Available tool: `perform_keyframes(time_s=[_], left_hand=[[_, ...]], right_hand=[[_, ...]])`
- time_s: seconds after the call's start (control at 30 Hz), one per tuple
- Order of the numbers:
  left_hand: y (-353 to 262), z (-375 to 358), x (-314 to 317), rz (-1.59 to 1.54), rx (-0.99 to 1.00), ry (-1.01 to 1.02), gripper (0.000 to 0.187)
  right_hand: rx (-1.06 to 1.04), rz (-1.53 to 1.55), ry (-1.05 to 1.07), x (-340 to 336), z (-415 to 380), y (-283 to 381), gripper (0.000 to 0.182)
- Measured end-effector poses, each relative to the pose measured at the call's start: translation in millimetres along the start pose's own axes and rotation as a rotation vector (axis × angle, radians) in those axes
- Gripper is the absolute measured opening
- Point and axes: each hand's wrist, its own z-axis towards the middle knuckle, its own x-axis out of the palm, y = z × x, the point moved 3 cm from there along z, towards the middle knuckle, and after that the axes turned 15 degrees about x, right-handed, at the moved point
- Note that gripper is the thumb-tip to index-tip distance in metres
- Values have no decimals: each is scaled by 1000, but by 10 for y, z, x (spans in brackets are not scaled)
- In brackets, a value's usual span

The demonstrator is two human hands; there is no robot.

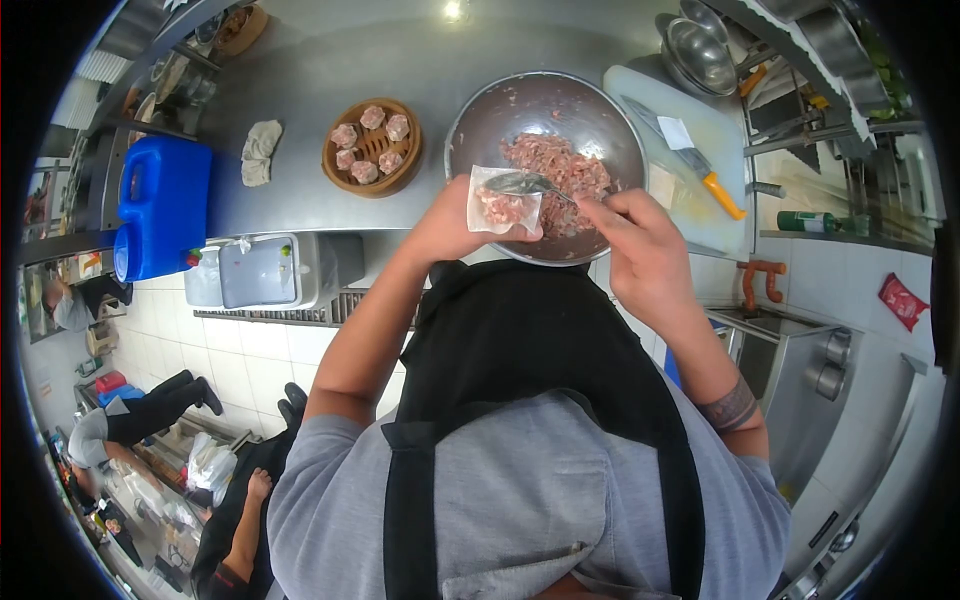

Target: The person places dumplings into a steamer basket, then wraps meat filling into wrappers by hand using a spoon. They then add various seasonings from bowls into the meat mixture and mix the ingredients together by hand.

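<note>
Press Softly, Keep It Neat

Keep the left hand [447, 222] still under the thin white dumpling wrapper [477, 205], over the near left part of the big steel bowl [478, 125]. Fingers mostly hidden there; cannot tell how tight or loose. Best to keep the small lump of raw minced meat [508, 210] in the middle, away from the wrapper's edges. Push down gently with the metal spoon [515, 183], never hard, for fear of a rip. Keep the right hand [645, 245] light, with thumb and fingers pinching the spoon's handle.

Now to count, from left to right. One blue plastic jug [165, 200]. One crumpled cloth [261, 152]. One round bamboo steamer basket [408, 178], with six open-topped dumplings [372, 117] inside. One wrapper, with one lump on top. One spoon. One steel bowl, with one loose heap of minced meat [565, 165]. One yellow-handled knife [722, 195], on one white chopping board [730, 150].
</note>
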Motion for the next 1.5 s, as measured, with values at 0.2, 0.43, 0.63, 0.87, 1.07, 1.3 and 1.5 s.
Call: perform_keyframes(time_s=[0.2,0.43,0.63,0.87,1.07,1.3,1.5], left_hand=[[-49,2,24,-15,44,39,37],[-146,23,109,214,189,-45,36],[-216,-6,152,298,195,-64,37],[-171,-67,82,534,341,59,33],[-205,-65,49,522,439,-3,37],[-274,-89,96,341,312,-99,41],[-399,-110,231,217,225,-87,42]], right_hand=[[5,-45,-41,-230,20,-6,53],[-95,-178,25,-497,76,289,49],[-90,-209,99,-565,162,355,54],[-34,-141,185,-651,261,388,46],[8,-130,223,-714,322,457,41],[-76,-291,189,-726,379,612,41],[-222,-414,185,-719,457,821,37]])
